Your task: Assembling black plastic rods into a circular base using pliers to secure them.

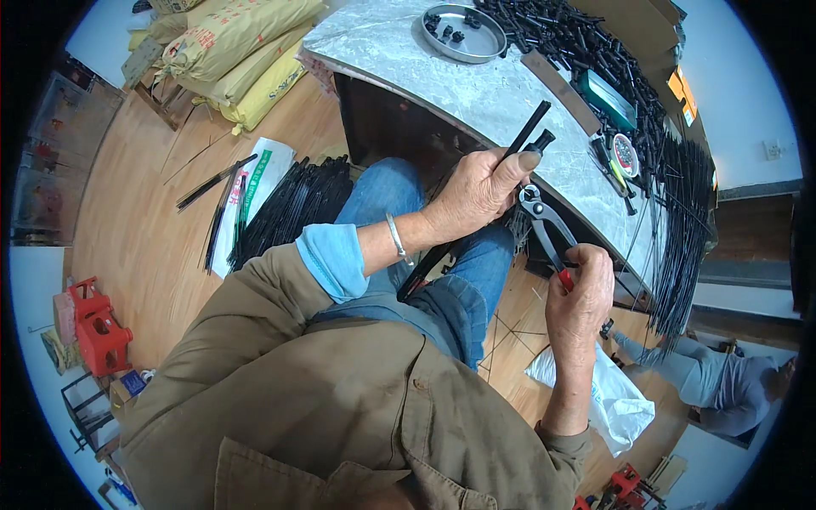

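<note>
My left hand (480, 194) is closed round a thin black rod (532, 124) and a black piece with a flared end (542, 140), both sticking up past my thumb. Just below that grip are the rounded metal jaws of a pair of end-cutting pincers (548, 228). My right hand (581, 293) is wrapped round their red-covered handles, above my right knee. The pincers' head is close against the fingers of my left hand; whether the jaws bite on anything is hidden. A dark length continues below my left hand between my legs.
On the grey table (399, 51) lie a round metal dish (476, 53) with small black parts, a heap of black tubes (578, 42), a green box (608, 100) and a bowl (625, 155). Rod bundles (293, 204), yellow sacks (242, 51) and a white bag (616, 404) surround me. Another person (731, 382) is at right.
</note>
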`<action>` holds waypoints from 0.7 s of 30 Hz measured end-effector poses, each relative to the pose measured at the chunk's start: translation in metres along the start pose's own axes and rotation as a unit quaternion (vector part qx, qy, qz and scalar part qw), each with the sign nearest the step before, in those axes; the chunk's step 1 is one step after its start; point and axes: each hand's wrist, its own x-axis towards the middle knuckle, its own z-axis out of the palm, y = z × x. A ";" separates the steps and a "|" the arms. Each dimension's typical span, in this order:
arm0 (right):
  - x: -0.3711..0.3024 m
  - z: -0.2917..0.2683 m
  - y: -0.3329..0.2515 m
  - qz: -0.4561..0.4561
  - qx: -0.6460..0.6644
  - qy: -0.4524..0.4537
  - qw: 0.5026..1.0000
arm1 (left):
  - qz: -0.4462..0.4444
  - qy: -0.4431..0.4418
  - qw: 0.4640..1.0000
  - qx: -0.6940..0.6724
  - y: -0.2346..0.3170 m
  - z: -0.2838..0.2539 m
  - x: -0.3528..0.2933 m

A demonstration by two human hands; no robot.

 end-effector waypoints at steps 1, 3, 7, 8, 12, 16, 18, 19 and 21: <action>-0.002 0.001 0.000 0.003 0.003 0.004 1.000 | -0.001 -0.001 1.000 -0.003 -0.001 0.000 0.000; -0.005 0.004 0.005 -0.003 0.036 -0.009 0.999 | -0.003 -0.003 1.000 -0.006 -0.002 -0.001 0.000; -0.011 0.010 0.001 0.027 0.177 -0.070 0.981 | 0.004 0.010 1.000 -0.005 -0.002 -0.001 -0.002; -0.013 0.009 0.001 0.027 0.177 -0.070 0.981 | 0.012 0.009 1.000 -0.003 -0.001 0.000 -0.002; -0.035 0.003 -0.010 0.332 0.797 -0.328 0.383 | 0.011 0.010 1.000 0.026 0.003 0.005 -0.006; -0.031 0.005 0.014 0.289 0.750 -0.406 0.434 | -0.014 -0.049 0.999 -0.007 0.010 0.006 -0.007; -0.010 -0.005 0.013 0.265 0.557 -0.462 0.638 | -0.051 -0.087 0.995 -0.013 0.011 0.002 -0.007; -0.012 -0.003 0.012 0.223 0.515 -0.426 0.709 | -0.050 -0.087 0.995 -0.014 0.010 0.002 -0.006; -0.014 -0.002 0.007 0.179 0.468 -0.386 0.775 | -0.051 -0.096 0.994 -0.021 0.009 0.002 -0.006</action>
